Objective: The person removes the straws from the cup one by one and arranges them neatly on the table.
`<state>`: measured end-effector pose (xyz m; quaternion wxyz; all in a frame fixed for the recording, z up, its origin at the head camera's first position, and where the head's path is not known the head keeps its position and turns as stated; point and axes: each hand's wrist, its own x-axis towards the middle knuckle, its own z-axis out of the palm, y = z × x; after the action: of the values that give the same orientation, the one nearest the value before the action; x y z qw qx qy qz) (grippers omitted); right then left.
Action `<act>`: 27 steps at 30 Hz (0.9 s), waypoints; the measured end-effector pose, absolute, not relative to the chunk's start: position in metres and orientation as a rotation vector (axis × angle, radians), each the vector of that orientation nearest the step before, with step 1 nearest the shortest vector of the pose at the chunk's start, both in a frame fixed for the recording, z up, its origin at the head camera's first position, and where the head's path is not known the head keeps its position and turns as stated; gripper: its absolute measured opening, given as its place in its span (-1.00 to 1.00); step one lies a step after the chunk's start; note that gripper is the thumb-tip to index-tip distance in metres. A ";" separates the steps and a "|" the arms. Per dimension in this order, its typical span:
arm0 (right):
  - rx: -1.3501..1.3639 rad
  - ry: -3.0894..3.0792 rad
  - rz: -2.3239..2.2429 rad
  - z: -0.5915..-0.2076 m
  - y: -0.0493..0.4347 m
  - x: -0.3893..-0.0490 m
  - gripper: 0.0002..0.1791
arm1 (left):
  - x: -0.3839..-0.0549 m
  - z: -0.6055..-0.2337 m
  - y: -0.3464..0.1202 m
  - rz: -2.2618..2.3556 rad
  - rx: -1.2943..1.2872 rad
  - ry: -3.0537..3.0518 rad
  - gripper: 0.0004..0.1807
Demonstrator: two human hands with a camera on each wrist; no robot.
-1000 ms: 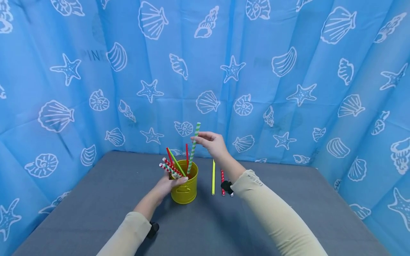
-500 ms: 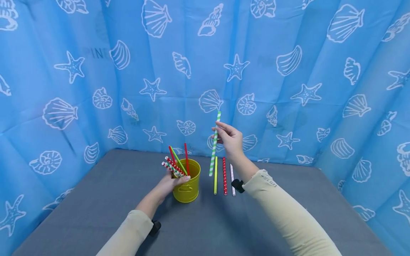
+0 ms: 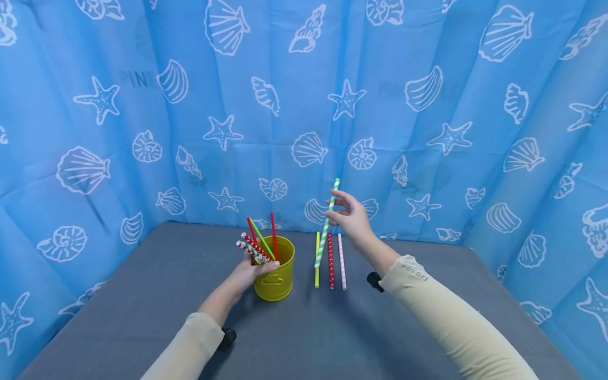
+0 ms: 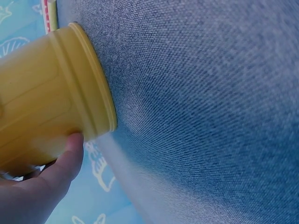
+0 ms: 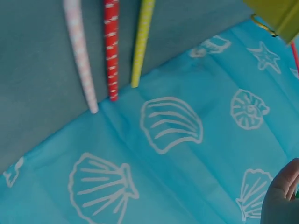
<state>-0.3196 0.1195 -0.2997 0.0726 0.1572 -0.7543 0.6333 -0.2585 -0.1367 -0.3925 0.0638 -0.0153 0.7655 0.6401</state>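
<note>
A yellow metal bucket stands on the grey table, gripped at its left side by my left hand. The thumb of that hand lies across the front near the rim. Several straws lean to the left inside it, and one thin red straw stands nearly upright. In the left wrist view, fingers touch the bucket's wall near its base. My right hand pinches a green-and-white striped paper straw by its upper part. The straw tilts, and its lower end overlaps a yellow straw in the head view.
Beside the yellow straw lie a red straw with white marks and a pale pink patterned straw, roughly parallel on the table. A blue curtain with white shell prints rises behind and along the sides.
My right hand has lifted the green striped straw out of the bucket, carried it right, then lowered it near the yellow straw. My left hand has stayed on the bucket.
</note>
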 end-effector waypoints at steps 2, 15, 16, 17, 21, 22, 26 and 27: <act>0.484 -2.297 1.894 -0.302 0.124 -0.320 -0.37 | -0.258 -0.392 -0.137 1.925 -0.047 2.316 0.00; 0.489 -2.592 1.728 -0.318 0.159 -0.330 -0.35 | -0.257 -0.392 -0.139 1.921 -0.037 2.305 0.00; 0.487 -2.611 1.715 -0.320 0.162 -0.332 -0.35 | -0.257 -0.392 -0.139 1.918 -0.036 2.309 0.00; 0.482 -2.627 1.700 -0.322 0.165 -0.333 -0.36 | -0.257 -0.391 -0.139 1.916 -0.036 2.312 0.01; 0.465 -2.654 1.677 -0.331 0.178 -0.339 -0.37 | -0.257 -0.391 -0.138 1.913 -0.032 2.317 0.03; 0.469 -2.655 1.675 -0.333 0.180 -0.340 -0.37 | -0.257 -0.391 -0.138 1.913 -0.032 2.316 0.03; 0.460 -2.662 1.662 -0.343 0.191 -0.344 -0.37 | -0.258 -0.393 -0.138 1.914 -0.044 2.308 0.04; 0.452 -2.668 1.655 -0.345 0.194 -0.344 -0.36 | -0.258 -0.393 -0.138 1.912 -0.046 2.308 0.04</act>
<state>-0.3443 0.1939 -0.3452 -0.0152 0.1425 -0.8411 0.5216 -0.2584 -0.1378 -0.3929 0.0717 -0.0154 0.7680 0.6362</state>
